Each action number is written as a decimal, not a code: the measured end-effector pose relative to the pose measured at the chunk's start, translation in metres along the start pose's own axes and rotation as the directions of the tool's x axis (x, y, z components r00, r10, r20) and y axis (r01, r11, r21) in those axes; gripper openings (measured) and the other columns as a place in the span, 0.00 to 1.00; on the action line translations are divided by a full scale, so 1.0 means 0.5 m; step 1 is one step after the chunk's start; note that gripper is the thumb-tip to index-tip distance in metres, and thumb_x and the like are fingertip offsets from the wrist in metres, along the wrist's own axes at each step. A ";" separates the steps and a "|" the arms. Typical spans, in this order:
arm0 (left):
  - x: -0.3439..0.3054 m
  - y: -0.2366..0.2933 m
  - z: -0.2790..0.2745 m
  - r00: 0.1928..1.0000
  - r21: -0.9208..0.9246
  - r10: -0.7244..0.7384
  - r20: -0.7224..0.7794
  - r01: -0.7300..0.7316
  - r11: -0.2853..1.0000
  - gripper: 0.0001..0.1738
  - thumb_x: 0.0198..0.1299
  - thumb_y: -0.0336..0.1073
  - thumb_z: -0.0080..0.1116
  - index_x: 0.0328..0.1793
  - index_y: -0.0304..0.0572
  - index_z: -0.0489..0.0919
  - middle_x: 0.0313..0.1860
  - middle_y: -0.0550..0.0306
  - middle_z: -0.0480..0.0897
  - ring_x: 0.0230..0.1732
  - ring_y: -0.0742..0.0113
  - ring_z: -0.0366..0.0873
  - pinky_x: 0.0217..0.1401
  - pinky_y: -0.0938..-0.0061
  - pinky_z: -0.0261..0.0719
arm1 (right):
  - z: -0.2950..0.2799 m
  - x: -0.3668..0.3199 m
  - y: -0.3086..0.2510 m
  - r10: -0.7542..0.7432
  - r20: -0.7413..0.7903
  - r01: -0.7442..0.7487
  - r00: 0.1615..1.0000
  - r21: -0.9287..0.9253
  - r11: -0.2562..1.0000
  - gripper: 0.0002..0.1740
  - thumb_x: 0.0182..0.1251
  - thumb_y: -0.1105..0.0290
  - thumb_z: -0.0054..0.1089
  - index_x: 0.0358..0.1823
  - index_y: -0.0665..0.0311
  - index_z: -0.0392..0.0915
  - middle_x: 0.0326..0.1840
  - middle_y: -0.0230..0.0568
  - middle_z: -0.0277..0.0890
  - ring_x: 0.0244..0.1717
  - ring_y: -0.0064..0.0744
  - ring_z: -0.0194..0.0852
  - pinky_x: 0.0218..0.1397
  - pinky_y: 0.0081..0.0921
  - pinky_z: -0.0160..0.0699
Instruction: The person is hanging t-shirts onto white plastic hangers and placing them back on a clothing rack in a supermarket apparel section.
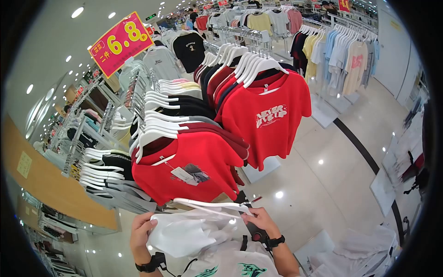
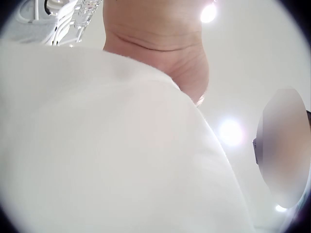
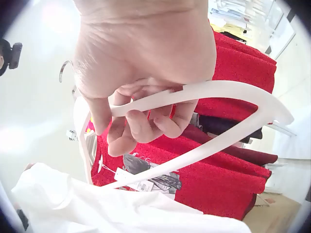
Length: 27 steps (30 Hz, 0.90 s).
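My right hand (image 1: 260, 221) curls its fingers round one end of a white hanger (image 1: 207, 203); the right wrist view shows the fingers (image 3: 138, 126) wrapped on the hanger's bar (image 3: 228, 90). A white garment (image 1: 184, 231) hangs between my hands, the hanger's far end lying at its upper edge. At the garment's left side my left hand (image 1: 142, 233) pinches the cloth between thumb and fingers. In the left wrist view the white cloth (image 2: 107, 145) covers the fingers and only the heel of the left hand (image 2: 160, 53) shows.
Just ahead stands a rack with a red shirt (image 1: 198, 157) and another red shirt (image 1: 272, 115) facing out. A price sign (image 1: 121, 44) rises at its left. Left lies a wooden panel (image 1: 55, 184); white garments (image 1: 364, 244) lie low at the right.
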<state>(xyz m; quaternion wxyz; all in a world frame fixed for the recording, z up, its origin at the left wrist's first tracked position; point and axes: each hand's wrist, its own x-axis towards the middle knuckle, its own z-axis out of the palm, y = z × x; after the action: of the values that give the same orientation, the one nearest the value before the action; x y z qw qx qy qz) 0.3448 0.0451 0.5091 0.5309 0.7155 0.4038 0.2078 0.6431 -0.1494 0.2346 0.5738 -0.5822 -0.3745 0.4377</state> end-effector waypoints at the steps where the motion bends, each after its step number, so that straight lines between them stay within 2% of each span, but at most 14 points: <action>1: 0.011 0.004 0.015 1.000 -0.003 -0.002 0.006 0.002 1.000 0.10 0.59 0.34 0.59 0.28 0.36 0.77 0.20 0.72 0.69 0.22 0.83 0.60 0.24 0.79 0.51 | 0.002 0.000 0.007 0.005 -0.005 -0.005 1.000 -0.002 1.000 0.11 0.69 0.64 0.66 0.34 0.65 0.86 0.21 0.26 0.77 0.25 0.16 0.68 0.30 0.20 0.65; 3: 0.016 0.001 0.050 0.997 -0.168 0.051 -0.052 -0.059 0.984 0.09 0.59 0.34 0.59 0.31 0.35 0.80 0.24 0.69 0.75 0.25 0.82 0.66 0.27 0.81 0.57 | 0.006 -0.003 0.015 -0.004 0.020 0.003 1.000 0.041 0.999 0.11 0.69 0.64 0.66 0.35 0.65 0.86 0.20 0.26 0.76 0.24 0.16 0.67 0.30 0.20 0.65; 5: 0.040 -0.043 0.062 0.995 -0.286 0.077 -0.067 -0.093 0.954 0.09 0.61 0.31 0.58 0.39 0.29 0.82 0.32 0.62 0.82 0.34 0.77 0.75 0.39 0.81 0.70 | 0.023 -0.002 -0.004 0.039 0.035 -0.040 0.999 0.023 0.999 0.11 0.69 0.64 0.66 0.36 0.65 0.87 0.20 0.26 0.75 0.24 0.16 0.67 0.29 0.20 0.64; 11: 0.053 -0.016 0.149 0.989 -0.427 0.140 -0.039 -0.143 0.893 0.09 0.67 0.30 0.57 0.44 0.28 0.81 0.38 0.61 0.83 0.39 0.78 0.77 0.45 0.81 0.71 | 0.013 0.004 -0.032 0.042 0.019 -0.038 0.999 -0.154 0.987 0.10 0.68 0.65 0.68 0.39 0.66 0.87 0.22 0.27 0.74 0.24 0.15 0.66 0.28 0.19 0.63; 13: 0.065 -0.036 0.155 0.978 -0.471 0.160 -0.135 -0.206 0.858 0.10 0.69 0.30 0.55 0.46 0.28 0.82 0.38 0.60 0.83 0.40 0.77 0.77 0.45 0.80 0.72 | 0.004 0.003 -0.037 0.055 -0.017 -0.058 0.998 -0.158 0.986 0.10 0.68 0.66 0.69 0.39 0.67 0.87 0.22 0.26 0.75 0.24 0.15 0.66 0.27 0.19 0.62; 15: 0.080 -0.053 0.151 0.962 -0.462 0.181 -0.206 -0.259 0.848 0.11 0.70 0.31 0.56 0.48 0.29 0.81 0.39 0.59 0.84 0.40 0.77 0.79 0.45 0.80 0.73 | 0.016 0.020 -0.051 0.030 -0.129 -0.021 0.991 0.069 0.997 0.09 0.67 0.67 0.70 0.38 0.68 0.87 0.24 0.25 0.75 0.24 0.13 0.64 0.27 0.17 0.61; 17: 0.077 -0.049 0.179 0.964 -0.559 0.103 -0.245 -0.227 0.798 0.10 0.72 0.31 0.53 0.49 0.29 0.80 0.41 0.57 0.84 0.40 0.75 0.80 0.46 0.79 0.76 | 0.011 0.014 -0.078 0.040 -0.135 -0.038 0.990 0.023 0.999 0.08 0.65 0.70 0.71 0.37 0.68 0.86 0.25 0.23 0.76 0.24 0.12 0.64 0.27 0.17 0.60; 19: 0.078 -0.058 0.207 0.963 -0.580 0.095 -0.251 -0.228 0.782 0.11 0.74 0.31 0.51 0.50 0.30 0.80 0.40 0.58 0.84 0.40 0.76 0.81 0.44 0.80 0.77 | -0.011 0.004 -0.126 0.000 -0.124 0.012 0.992 0.098 0.995 0.07 0.63 0.72 0.73 0.38 0.67 0.85 0.26 0.23 0.75 0.24 0.10 0.62 0.27 0.16 0.59; 21: 0.093 -0.050 0.223 0.977 -0.609 0.100 -0.189 -0.196 0.769 0.11 0.74 0.33 0.54 0.51 0.31 0.80 0.41 0.58 0.84 0.39 0.75 0.83 0.43 0.78 0.80 | 0.000 0.022 -0.195 0.056 -0.057 -0.044 0.997 0.199 0.979 0.13 0.58 0.69 0.79 0.41 0.64 0.84 0.30 0.22 0.75 0.27 0.10 0.62 0.29 0.16 0.58; 23: 0.099 -0.046 0.232 0.974 -0.611 0.119 -0.193 -0.214 0.762 0.11 0.75 0.34 0.53 0.52 0.31 0.79 0.42 0.56 0.85 0.41 0.73 0.85 0.44 0.76 0.83 | 0.015 0.032 -0.221 -0.078 0.004 0.078 0.997 0.028 0.997 0.22 0.52 0.66 0.83 0.44 0.64 0.82 0.35 0.22 0.76 0.29 0.10 0.65 0.29 0.15 0.60; 24: 0.101 -0.043 0.238 0.977 -0.623 0.108 -0.183 -0.200 0.756 0.12 0.75 0.34 0.52 0.52 0.31 0.79 0.42 0.55 0.85 0.41 0.72 0.85 0.44 0.75 0.84 | 0.021 0.035 -0.222 -0.042 0.024 0.044 0.999 -0.078 0.996 0.28 0.47 0.63 0.86 0.48 0.65 0.82 0.38 0.22 0.77 0.30 0.11 0.65 0.29 0.16 0.61; 25: 0.100 -0.038 0.245 0.980 -0.635 0.098 -0.173 -0.187 0.750 0.12 0.76 0.34 0.52 0.52 0.31 0.79 0.42 0.55 0.85 0.41 0.71 0.86 0.44 0.75 0.85 | 0.036 0.036 -0.216 -0.043 0.021 0.045 0.999 -0.082 0.996 0.28 0.47 0.63 0.86 0.48 0.65 0.82 0.38 0.22 0.77 0.30 0.11 0.65 0.29 0.16 0.61; 26: 0.108 -0.029 0.254 0.979 -0.635 0.117 -0.167 -0.198 0.747 0.12 0.76 0.34 0.52 0.52 0.31 0.79 0.42 0.55 0.85 0.41 0.71 0.86 0.44 0.75 0.85 | 0.055 0.045 -0.208 -0.166 -0.044 0.162 0.985 -0.073 0.984 0.30 0.45 0.65 0.87 0.50 0.64 0.81 0.32 0.20 0.73 0.26 0.13 0.62 0.30 0.18 0.61; 27: 0.112 -0.018 0.264 0.980 -0.648 0.114 -0.165 -0.195 0.736 0.11 0.75 0.33 0.51 0.51 0.30 0.79 0.42 0.55 0.85 0.40 0.72 0.85 0.42 0.76 0.84 | 0.060 0.050 -0.209 -0.191 -0.077 0.188 0.978 -0.051 0.981 0.29 0.47 0.66 0.86 0.51 0.64 0.82 0.30 0.20 0.73 0.26 0.15 0.62 0.30 0.19 0.62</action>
<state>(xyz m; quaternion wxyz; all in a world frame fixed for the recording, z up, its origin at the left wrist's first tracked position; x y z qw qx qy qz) 0.4701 0.0126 0.4471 0.7062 0.4995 0.2729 0.4210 0.6302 -0.1092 0.3381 0.6150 -0.5736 -0.4138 0.3486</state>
